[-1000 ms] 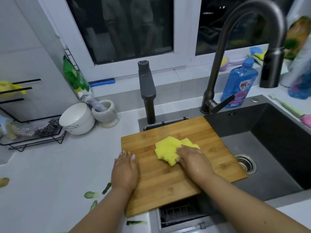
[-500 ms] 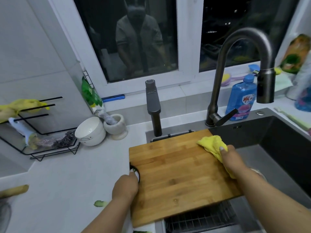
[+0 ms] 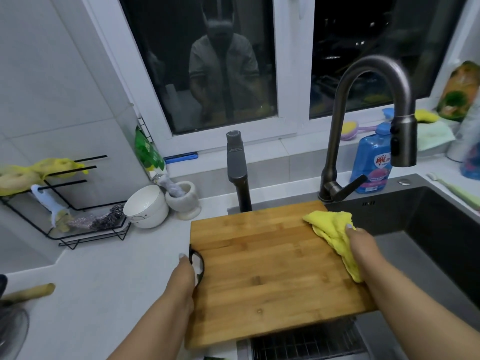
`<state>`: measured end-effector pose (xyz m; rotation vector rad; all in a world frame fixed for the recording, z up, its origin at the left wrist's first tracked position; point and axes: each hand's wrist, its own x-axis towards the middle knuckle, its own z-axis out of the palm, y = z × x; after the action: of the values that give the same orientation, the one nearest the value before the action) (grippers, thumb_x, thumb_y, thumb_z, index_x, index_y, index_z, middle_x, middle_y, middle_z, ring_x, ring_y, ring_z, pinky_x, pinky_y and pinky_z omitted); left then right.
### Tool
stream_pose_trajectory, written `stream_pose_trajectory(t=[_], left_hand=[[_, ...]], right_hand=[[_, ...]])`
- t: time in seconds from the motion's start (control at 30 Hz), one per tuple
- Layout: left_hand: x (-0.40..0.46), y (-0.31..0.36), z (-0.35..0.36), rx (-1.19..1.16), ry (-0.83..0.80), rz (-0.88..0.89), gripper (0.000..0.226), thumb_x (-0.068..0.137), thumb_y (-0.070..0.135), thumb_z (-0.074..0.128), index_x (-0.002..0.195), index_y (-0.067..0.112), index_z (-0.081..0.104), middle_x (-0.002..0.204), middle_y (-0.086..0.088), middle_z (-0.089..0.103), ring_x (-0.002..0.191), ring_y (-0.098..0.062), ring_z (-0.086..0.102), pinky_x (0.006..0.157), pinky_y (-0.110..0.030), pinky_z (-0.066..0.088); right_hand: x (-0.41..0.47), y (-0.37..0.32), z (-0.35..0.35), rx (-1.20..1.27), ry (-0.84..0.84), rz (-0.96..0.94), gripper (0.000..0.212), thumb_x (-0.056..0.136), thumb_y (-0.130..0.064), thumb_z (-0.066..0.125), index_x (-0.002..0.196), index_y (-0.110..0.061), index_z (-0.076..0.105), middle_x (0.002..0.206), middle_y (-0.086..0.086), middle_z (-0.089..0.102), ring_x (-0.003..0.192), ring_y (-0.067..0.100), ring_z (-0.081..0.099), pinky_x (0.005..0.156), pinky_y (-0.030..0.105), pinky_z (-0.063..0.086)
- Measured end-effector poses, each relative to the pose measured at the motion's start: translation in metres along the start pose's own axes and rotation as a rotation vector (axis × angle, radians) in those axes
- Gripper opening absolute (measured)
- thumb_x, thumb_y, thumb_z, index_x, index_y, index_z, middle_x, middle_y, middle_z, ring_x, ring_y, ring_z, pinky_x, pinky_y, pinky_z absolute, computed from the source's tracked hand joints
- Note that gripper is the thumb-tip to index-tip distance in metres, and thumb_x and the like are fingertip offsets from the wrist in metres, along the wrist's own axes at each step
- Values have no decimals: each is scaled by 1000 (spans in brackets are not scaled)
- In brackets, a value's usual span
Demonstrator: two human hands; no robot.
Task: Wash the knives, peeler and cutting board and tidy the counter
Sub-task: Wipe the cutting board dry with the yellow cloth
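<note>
Cloth: the right hand [image 3: 362, 245], gripping the yellow cloth [image 3: 331, 233], has swept from the cutting board [image 3: 272, 268] centre to its far right corner.
Left hand [image 3: 185, 272]: now grips the board's left-edge handle.
Board: bridging counter edge and sink [image 3: 441, 229].
Meaning: wiping looks nearly finished.

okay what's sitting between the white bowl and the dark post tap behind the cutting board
In the head view, a pale stone mortar with a pestle in it stands between the white bowl and the dark post tap, close beside the bowl.
</note>
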<state>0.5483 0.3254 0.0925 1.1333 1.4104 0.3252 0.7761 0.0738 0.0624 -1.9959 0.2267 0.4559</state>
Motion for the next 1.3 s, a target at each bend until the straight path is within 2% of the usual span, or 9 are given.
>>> stream_pose_trajectory(t=[0.1, 0.2, 0.33, 0.5, 0.73, 0.87, 1.1, 1.2, 1.3], left_hand=[[-10, 16, -12, -122, 15, -40, 57, 103, 44, 29, 141, 2, 39, 141, -16, 46, 126, -30, 45, 110, -40, 33], [-26, 23, -31, -277, -15, -65, 46, 103, 41, 35, 131, 7, 48, 118, -13, 58, 107, -33, 58, 91, -42, 47], [-35, 24, -51, -372, 68, -48, 42, 102, 37, 39, 133, 11, 48, 108, -10, 55, 95, -24, 53, 101, -37, 44], [-40, 12, -68, -436, 135, -59, 33, 100, 25, 37, 78, 4, 48, 72, -9, 46, 59, -17, 42, 59, -27, 40], [-41, 8, -70, -502, 168, -10, 33, 99, 28, 35, 73, 9, 45, 70, -5, 43, 58, -14, 42, 58, -24, 37], [-46, 15, -63, -529, 192, 23, 33, 99, 28, 34, 74, 12, 46, 70, -3, 43, 58, -13, 41, 58, -23, 37], [-57, 34, -53, -639, 162, 61, 25, 101, 33, 39, 92, 12, 51, 69, -2, 42, 58, -12, 40, 57, -22, 35], [-64, 42, -54, -650, 112, 80, 29, 99, 30, 44, 74, 15, 49, 66, -1, 43, 56, -11, 39, 54, -22, 37], [-72, 45, -52, -635, 10, 136, 35, 97, 18, 42, 62, 17, 40, 41, 2, 44, 44, -12, 40, 47, -23, 37]], right_hand=[[-12, -7, 2, 113, -13, -8, 51, 104, -35, 29, 141, -2, 38, 140, 22, 43, 127, 39, 41, 105, 44, 31], [-27, -15, 4, 255, -67, -31, 55, 102, -44, 27, 142, -7, 37, 141, 18, 44, 127, 36, 43, 105, 44, 32], [-38, -23, 4, 376, -149, -24, 64, 97, -57, 29, 141, -12, 39, 134, 14, 50, 120, 34, 50, 105, 50, 37], [-54, -19, -4, 501, -213, 28, 68, 93, -62, 35, 139, -13, 44, 129, 13, 56, 113, 34, 55, 101, 47, 42], [-58, -19, -10, 599, -216, 39, 79, 79, -79, 37, 126, -19, 58, 112, 11, 67, 100, 32, 65, 96, 49, 47], [-80, -42, -22, 682, -327, 22, 67, 92, -68, 28, 110, -15, 64, 106, 17, 68, 101, 32, 63, 98, 44, 46], [-79, -52, -42, 858, -346, -18, 59, 96, -58, 28, 114, -12, 62, 106, 18, 66, 91, 30, 63, 90, 42, 47], [-79, -52, -48, 891, -334, -1, 56, 98, -57, 26, 102, -13, 61, 99, 15, 66, 92, 30, 62, 87, 43, 48], [-73, -50, -52, 932, -342, 14, 54, 97, -58, 28, 100, -14, 60, 106, 16, 65, 101, 32, 61, 97, 45, 44]])
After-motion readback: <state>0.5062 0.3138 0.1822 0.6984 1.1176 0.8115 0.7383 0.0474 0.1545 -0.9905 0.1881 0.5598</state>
